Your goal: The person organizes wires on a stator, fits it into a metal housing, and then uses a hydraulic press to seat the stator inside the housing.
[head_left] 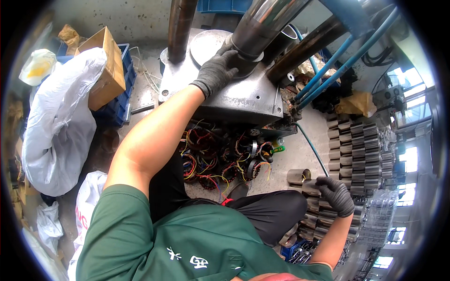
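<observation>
My left hand (216,74), in a dark grey knit glove, reaches forward and cups the near side of an upright metal cylinder (245,43). The cylinder stands on the metal bed (234,100) of a press with thick steel columns (182,30). Part of the cylinder's base is hidden behind my fingers. Out to the right, my right hand (336,195), gloved the same, is closed at the end of a thin blue-green lever rod (311,149) that runs from the press's right side. A short metal ring sleeve (298,176) stands on the floor beside that hand.
Wound stator coils with coloured wires (206,159) lie below the press bed, near a green-handled tool (278,149). Rows of metal sleeves (358,150) are stacked at right. Blue hoses (347,63) run above. At left are a cardboard box (105,75), blue crate (123,89) and white sack (58,131).
</observation>
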